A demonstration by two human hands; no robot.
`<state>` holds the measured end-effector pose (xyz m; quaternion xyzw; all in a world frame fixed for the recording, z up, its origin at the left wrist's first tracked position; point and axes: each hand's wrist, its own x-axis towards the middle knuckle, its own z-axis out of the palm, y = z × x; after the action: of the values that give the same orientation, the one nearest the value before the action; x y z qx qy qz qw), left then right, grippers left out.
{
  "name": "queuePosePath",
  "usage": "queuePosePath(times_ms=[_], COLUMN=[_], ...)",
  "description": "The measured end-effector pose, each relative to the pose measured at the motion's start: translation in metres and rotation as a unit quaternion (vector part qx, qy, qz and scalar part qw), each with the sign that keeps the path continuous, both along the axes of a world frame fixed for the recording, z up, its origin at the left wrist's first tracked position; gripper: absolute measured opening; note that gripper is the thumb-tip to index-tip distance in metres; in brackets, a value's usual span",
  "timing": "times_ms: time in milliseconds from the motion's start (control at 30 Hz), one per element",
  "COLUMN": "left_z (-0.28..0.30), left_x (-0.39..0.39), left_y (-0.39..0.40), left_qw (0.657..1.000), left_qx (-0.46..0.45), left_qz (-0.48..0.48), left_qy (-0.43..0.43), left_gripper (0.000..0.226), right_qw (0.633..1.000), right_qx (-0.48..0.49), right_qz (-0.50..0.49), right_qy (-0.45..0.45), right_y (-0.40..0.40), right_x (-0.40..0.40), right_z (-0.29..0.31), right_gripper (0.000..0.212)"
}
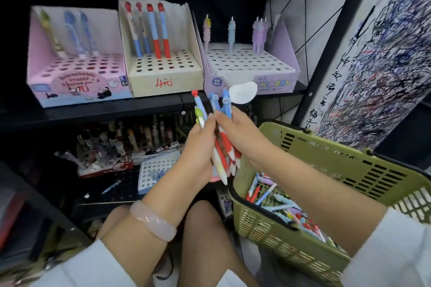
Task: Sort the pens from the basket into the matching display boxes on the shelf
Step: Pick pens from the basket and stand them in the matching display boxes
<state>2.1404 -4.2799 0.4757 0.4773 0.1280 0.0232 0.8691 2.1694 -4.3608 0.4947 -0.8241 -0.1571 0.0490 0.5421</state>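
Note:
My left hand (198, 151) grips a bunch of pens (221, 156), tips pointing down, caps up in front of the shelf edge. My right hand (238, 133) pinches the same bunch near its blue-capped tops. A green basket (349, 170) at the right holds several more loose pens (279, 205). On the shelf stand three display boxes: a pink box (77, 77) with blue and yellow pens, a cream box (163, 74) with red-capped pens, and a lilac unicorn box (251, 72) with ribbed pastel pens.
A black shelf board (105, 110) carries the boxes. Below it lie more pen boxes and a white holed tray (151, 170). A scribbled test sheet (384, 53) hangs at the right. My knees (198, 228) are below the hands.

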Motion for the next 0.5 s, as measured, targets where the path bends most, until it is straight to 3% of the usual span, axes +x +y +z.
queuePosePath(times_ms=[200, 400, 500], left_z=[0.007, 0.019, 0.032], left_x=[-0.007, -0.013, -0.015], left_y=[0.044, 0.088, 0.11], left_qw=[0.999, 0.999, 0.996], left_qx=[0.024, 0.033, 0.074], left_qz=[0.031, 0.018, 0.048], left_qy=[-0.005, -0.006, -0.027], left_gripper=[0.03, 0.03, 0.026], right_qw=[0.995, 0.992, 0.992], right_qx=[0.022, 0.006, 0.031], right_qz=[0.077, 0.122, 0.119], right_qy=[0.061, 0.033, 0.015], right_y=[0.053, 0.088, 0.103], right_x=[0.006, 0.013, 0.017], right_z=[0.016, 0.029, 0.039], right_gripper=[0.029, 0.045, 0.038])
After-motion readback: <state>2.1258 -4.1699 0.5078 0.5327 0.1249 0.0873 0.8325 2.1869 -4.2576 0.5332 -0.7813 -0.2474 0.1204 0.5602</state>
